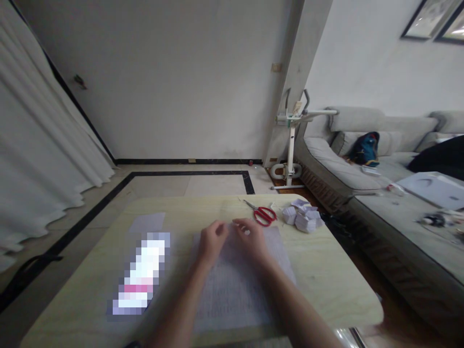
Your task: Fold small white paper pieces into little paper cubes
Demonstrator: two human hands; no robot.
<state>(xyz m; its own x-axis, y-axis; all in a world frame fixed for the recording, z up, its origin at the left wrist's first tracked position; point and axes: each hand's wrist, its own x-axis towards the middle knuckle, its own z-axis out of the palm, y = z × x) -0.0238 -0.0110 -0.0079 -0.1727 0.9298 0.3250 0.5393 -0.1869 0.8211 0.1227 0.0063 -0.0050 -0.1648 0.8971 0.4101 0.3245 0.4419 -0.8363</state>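
A large sheet of paper (235, 290) with faint lines of print lies on the table beneath my forearms. My left hand (213, 240) is closed in a pinch at the sheet's far edge. Just to its right, my right hand (251, 238) pinches the same edge, its thumb and forefinger forming a loop. Between the two hands a short stretch of the edge shows; the fingertips are slightly blurred. Red-handled scissors (264, 215) rest beyond my right hand, blades pointing away to the left. Right of them sits a cluster of folded white paper pieces (302, 216).
A small blank paper (148, 222) lies at the table's left, above a bright pixelated rectangle (143, 270). The pale wooden table (337, 285) has rounded corners. A grey sofa (391, 212) stands on the right, and a white exercise machine (291, 145) is behind.
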